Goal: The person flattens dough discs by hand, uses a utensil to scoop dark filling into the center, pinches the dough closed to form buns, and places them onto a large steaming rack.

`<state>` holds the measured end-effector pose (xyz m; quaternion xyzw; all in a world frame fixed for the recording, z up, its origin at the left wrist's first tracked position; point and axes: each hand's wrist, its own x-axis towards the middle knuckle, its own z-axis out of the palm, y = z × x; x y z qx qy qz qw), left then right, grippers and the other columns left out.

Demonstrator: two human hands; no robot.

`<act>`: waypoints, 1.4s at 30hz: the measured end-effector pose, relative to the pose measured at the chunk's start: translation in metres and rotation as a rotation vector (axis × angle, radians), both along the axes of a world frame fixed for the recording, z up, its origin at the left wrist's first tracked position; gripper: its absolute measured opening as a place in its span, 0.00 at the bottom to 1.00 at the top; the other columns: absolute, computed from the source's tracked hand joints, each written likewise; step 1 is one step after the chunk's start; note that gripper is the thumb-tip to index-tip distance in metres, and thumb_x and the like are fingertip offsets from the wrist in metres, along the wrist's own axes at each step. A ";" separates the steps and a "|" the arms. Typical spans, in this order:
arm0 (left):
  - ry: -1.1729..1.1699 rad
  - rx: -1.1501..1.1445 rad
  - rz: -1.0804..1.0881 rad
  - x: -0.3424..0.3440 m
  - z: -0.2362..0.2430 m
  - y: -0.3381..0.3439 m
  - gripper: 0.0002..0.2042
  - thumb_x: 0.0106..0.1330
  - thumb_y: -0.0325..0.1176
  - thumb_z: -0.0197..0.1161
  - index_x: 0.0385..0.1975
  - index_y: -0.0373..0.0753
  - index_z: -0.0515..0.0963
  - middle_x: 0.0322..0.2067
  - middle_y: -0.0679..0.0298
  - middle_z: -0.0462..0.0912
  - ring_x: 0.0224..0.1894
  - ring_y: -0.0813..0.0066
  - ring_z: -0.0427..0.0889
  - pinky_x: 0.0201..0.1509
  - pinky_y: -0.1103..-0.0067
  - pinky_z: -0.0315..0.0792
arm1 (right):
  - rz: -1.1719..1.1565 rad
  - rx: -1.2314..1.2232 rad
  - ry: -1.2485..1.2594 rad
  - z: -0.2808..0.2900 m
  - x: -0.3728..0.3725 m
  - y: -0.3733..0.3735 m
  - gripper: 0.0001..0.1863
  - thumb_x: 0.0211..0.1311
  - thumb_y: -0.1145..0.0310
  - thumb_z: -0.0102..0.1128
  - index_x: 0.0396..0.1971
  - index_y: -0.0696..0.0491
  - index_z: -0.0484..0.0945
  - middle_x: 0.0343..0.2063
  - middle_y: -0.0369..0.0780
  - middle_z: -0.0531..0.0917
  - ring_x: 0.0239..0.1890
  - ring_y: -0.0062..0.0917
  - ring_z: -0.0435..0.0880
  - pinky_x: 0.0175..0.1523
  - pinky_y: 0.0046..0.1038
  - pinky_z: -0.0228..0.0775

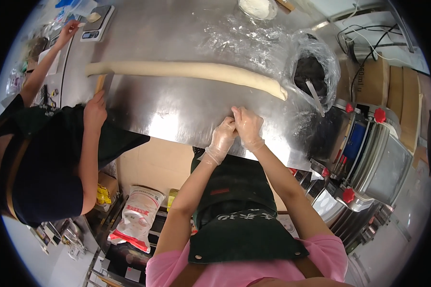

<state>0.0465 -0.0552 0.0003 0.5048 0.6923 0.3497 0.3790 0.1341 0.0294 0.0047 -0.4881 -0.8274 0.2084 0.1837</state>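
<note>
My left hand and my right hand, both in clear plastic gloves, meet near the steel table's front edge, fingers curled and pressed together. I cannot make out whether anything is between them. A long pale roll of dough lies across the table just beyond them, its right end nearest my hands. To the right sits a plastic bag of dark brown material with a pale flat stick on it. Loose flour is smeared behind the roll's right half.
At left, a co-worker's hand grips a wooden-handled scraper at the roll's end; the other reaches to a scale. A bowl of flour sits at the back. Steel machinery with red knobs stands right; a sack lies below the table.
</note>
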 end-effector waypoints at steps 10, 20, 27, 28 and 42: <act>0.013 -0.010 0.075 0.022 -0.005 0.007 0.16 0.52 0.22 0.67 0.43 0.36 0.80 0.39 0.57 0.81 0.35 0.59 0.81 0.40 0.71 0.76 | -0.356 0.009 -0.035 -0.009 0.026 -0.004 0.19 0.68 0.58 0.56 0.17 0.51 0.75 0.13 0.43 0.75 0.16 0.38 0.76 0.22 0.37 0.67; 0.006 -0.024 -0.073 0.035 0.001 0.012 0.15 0.54 0.21 0.64 0.43 0.37 0.80 0.45 0.55 0.79 0.44 0.58 0.80 0.47 0.70 0.76 | -0.540 0.002 -0.046 -0.022 0.049 -0.018 0.09 0.66 0.64 0.57 0.26 0.50 0.79 0.20 0.41 0.79 0.20 0.35 0.79 0.23 0.32 0.70; -0.125 -0.129 -0.084 0.029 0.006 0.018 0.17 0.54 0.20 0.64 0.45 0.38 0.79 0.45 0.54 0.78 0.47 0.55 0.79 0.49 0.69 0.75 | -0.546 0.236 -0.032 -0.023 0.053 -0.025 0.09 0.64 0.64 0.59 0.26 0.51 0.80 0.20 0.39 0.81 0.21 0.34 0.81 0.26 0.32 0.72; -0.127 -0.037 -0.133 0.028 0.002 0.020 0.18 0.53 0.20 0.64 0.46 0.38 0.79 0.46 0.54 0.78 0.47 0.54 0.79 0.49 0.69 0.75 | -0.570 0.142 -0.014 -0.023 0.052 -0.025 0.10 0.65 0.63 0.59 0.25 0.51 0.79 0.19 0.39 0.81 0.20 0.34 0.80 0.25 0.32 0.72; 0.545 -0.103 -0.617 0.061 0.020 0.035 0.48 0.43 0.44 0.78 0.64 0.28 0.61 0.68 0.37 0.52 0.72 0.41 0.50 0.72 0.58 0.53 | -1.084 -0.384 0.438 0.000 0.101 -0.083 0.11 0.71 0.66 0.52 0.39 0.57 0.80 0.22 0.35 0.78 0.22 0.20 0.73 0.30 0.24 0.68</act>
